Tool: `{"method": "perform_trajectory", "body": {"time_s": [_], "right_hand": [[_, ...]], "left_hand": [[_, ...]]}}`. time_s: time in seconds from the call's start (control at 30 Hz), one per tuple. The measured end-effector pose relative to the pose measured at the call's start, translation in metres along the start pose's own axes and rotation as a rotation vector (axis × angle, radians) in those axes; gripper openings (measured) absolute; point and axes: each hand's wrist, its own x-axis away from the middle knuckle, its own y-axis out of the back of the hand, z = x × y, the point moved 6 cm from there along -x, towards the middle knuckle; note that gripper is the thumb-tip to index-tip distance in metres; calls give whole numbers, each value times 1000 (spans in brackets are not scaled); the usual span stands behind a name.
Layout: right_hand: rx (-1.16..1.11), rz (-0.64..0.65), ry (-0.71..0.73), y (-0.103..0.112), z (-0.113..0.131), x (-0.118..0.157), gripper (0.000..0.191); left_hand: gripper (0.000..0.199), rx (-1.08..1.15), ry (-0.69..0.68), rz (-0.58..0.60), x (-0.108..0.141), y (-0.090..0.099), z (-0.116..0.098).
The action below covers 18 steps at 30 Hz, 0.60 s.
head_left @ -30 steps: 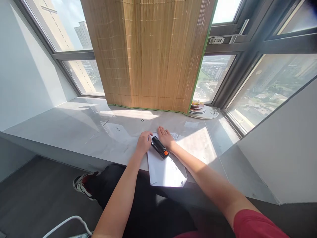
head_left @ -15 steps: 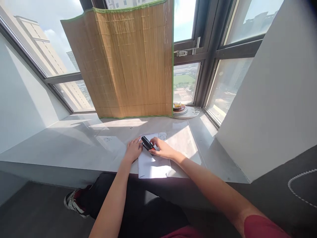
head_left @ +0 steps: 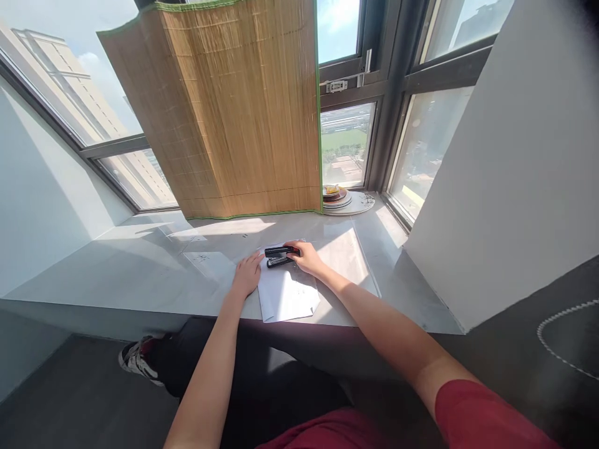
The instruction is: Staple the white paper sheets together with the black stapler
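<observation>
A black stapler (head_left: 277, 252) points left above the upper part of some white paper (head_left: 286, 293), its jaws apart. My right hand (head_left: 306, 257) is closed round the stapler's right end. Flat at the paper's left edge lies my left hand (head_left: 248, 273), fingers stretched toward the stapler's front and holding nothing I can see. The paper rests on the pale window ledge near its front edge. Whether the paper is one sheet or a stack, I cannot tell.
A bamboo blind (head_left: 243, 118) with green edging hangs behind the ledge (head_left: 140, 265). Plates (head_left: 337, 198) are stacked in the back right corner by the window. Clear sheets (head_left: 208, 265) lie left of the paper. A beaded cord (head_left: 543, 337) hangs at far right.
My right hand has turned the stapler from a slant to nearly level across the paper's upper part. My left hand has stayed by the left edge. The view has shifted slightly.
</observation>
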Motion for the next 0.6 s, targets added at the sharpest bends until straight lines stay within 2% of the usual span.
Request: {"method": "perform_trajectory", "body": {"time_s": [0.2, 0.3, 0.4, 0.6], "right_hand": [[-139, 23, -96, -3, -14, -3, 31], [-175, -30, -150, 0, -24, -5, 32], [-115, -69, -206, 1, -35, -6, 35], [-82, -39, -161, -4, -38, -8, 36]], "left_hand": [[54, 0, -12, 0, 1, 2, -3], [53, 11, -2, -5, 2, 2, -2], [53, 34, 3, -12, 2, 2, -1], [53, 126, -1, -32, 2, 1, -1]]}}
